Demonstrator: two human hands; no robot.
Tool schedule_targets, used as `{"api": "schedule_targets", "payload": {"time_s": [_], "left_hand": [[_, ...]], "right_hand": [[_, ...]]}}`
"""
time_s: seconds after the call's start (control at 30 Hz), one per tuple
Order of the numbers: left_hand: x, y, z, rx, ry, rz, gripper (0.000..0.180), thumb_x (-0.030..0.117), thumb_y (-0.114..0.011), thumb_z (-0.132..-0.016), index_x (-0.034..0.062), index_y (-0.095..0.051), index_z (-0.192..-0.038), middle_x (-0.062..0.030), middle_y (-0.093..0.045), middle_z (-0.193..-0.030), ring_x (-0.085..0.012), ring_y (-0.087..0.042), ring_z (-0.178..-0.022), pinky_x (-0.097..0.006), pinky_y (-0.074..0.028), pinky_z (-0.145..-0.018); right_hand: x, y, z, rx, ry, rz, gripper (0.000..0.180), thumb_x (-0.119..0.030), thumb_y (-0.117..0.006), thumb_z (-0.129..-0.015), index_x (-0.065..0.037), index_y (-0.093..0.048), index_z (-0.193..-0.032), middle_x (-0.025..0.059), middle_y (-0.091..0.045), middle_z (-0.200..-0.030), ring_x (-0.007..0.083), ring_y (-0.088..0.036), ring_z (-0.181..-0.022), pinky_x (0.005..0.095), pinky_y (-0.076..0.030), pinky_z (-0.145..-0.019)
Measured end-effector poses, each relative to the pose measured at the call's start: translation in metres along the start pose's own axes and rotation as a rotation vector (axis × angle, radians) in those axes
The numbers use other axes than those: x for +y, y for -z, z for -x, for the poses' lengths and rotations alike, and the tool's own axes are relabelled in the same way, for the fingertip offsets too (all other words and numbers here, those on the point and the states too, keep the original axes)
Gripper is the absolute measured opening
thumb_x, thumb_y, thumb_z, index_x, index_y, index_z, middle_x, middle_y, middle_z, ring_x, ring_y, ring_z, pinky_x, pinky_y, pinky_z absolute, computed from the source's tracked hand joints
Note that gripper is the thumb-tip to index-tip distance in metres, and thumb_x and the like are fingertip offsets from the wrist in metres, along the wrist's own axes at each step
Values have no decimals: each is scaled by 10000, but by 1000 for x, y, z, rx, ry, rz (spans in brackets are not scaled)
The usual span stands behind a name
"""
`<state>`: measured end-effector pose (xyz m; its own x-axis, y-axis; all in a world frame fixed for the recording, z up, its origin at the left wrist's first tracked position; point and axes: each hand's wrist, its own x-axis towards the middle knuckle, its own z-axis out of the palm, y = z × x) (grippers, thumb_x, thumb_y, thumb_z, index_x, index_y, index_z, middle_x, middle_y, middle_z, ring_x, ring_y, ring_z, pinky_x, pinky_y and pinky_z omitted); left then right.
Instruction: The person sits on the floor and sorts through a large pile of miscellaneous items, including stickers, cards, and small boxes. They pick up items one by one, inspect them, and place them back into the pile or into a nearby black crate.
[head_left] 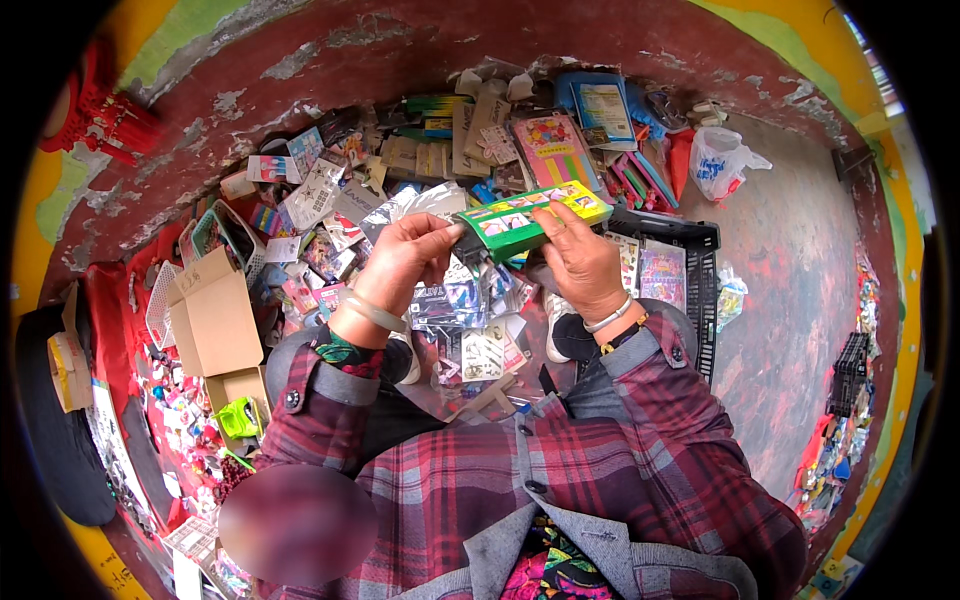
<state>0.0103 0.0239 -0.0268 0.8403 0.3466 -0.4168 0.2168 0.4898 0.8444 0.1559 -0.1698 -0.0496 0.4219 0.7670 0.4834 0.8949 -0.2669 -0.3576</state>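
Observation:
A long green and yellow printed box [505, 225] is held up in front of me, slightly tilted, its right end higher. My right hand [582, 265] grips its right half, with fingers across the top face. My left hand [412, 258] is closed at the box's left end, thumb and forefinger pinched together. Something dark shows at that end, and I cannot tell whether it is part of the box or its contents. Beneath the hands lie several small plastic-wrapped packets [445, 305] and a white printed sheet [483, 352].
A black plastic crate [705, 290] stands at my right. To the left are an open cardboard box [215, 310] and a green and white basket [235, 240]. Booklets and a pink pack [553, 150] pile against the peeling wall. A white plastic bag [722, 165] sits far right.

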Motion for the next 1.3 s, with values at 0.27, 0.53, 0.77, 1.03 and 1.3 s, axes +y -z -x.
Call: {"api": "schedule_targets", "payload": {"time_s": [0.27, 0.53, 0.77, 1.03, 1.3], "left_hand": [[-3, -8, -2, 105, -135, -123, 217, 208, -567, -903, 21, -540, -1011, 54, -443, -575, -30, -349, -440, -180, -237, -407], [5, -5, 4, 27, -168, -116, 417, 266, -569, -894, 35, -488, -1231, -46, -550, -1111, -135, -520, -1001, -264, -463, -774], [-8, 2, -2, -196, 80, 494, 340, 187, -503, -911, 44, -469, -1218, -97, -565, -1138, -203, -596, -952, -322, -521, -739], [7, -1, 6, -266, 19, 547, 424, -49, -428, -815, -57, -419, -1239, -152, -578, -1069, -226, -608, -957, -344, -512, -859], [4, 4, 3, -128, -245, -456, 514, 47, -603, -823, -16, -403, -1292, -121, -563, -1097, -197, -579, -1013, -297, -473, -867]], "right_hand": [[-1, 0, 0, -23, -46, -129, 399, -103, -612, -762, -149, -558, -1155, 107, -597, -1095, 284, -630, -816, 353, -510, -682], [1, 8, -9, -97, -325, -695, 378, 1, -626, -740, -64, -579, -1110, 125, -627, -1034, 281, -613, -936, 311, -478, -800], [1, 3, -6, 10, -89, -368, 398, -7, -636, -735, -101, -592, -1118, 124, -613, -1078, 279, -620, -913, 296, -488, -771], [4, -2, -6, 8, -152, -359, 387, -22, -637, -737, -111, -599, -1112, 130, -616, -1062, 306, -620, -877, 314, -489, -758], [11, -13, 2, -313, -534, -926, 293, -2, -599, -788, -11, -596, -1081, 39, -645, -926, 108, -594, -849, 247, -460, -752]]}}
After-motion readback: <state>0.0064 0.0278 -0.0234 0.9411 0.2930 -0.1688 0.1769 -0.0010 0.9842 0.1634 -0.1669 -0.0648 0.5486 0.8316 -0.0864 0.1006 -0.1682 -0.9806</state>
